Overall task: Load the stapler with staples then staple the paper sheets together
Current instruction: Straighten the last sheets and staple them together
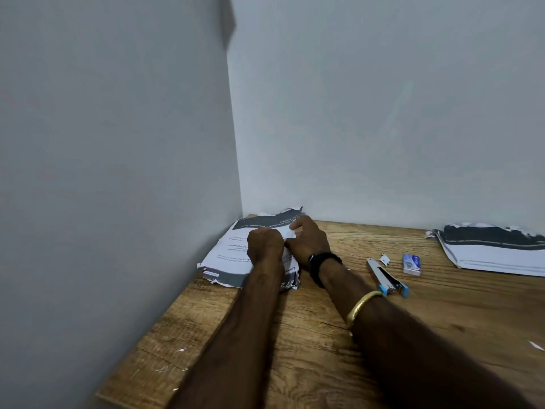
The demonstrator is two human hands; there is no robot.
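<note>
A stack of printed paper sheets (pixel 233 249) with dark bands lies in the table's far left corner against the walls. My left hand (pixel 265 245) is fisted on top of the stack, pinching a sheet. My right hand (pixel 308 240) rests beside it and holds the same sheet's edge between thumb and fingers. A blue and silver stapler (pixel 387 278) lies untouched on the table to the right of my right wrist. A small blue staple box (pixel 412 263) sits just beyond it.
A second pile of sheets (pixel 495 250) lies at the far right edge by the wall. Small paper scraps (pixel 385 259) dot the wooden table (pixel 309 335). Walls close in the left and back sides.
</note>
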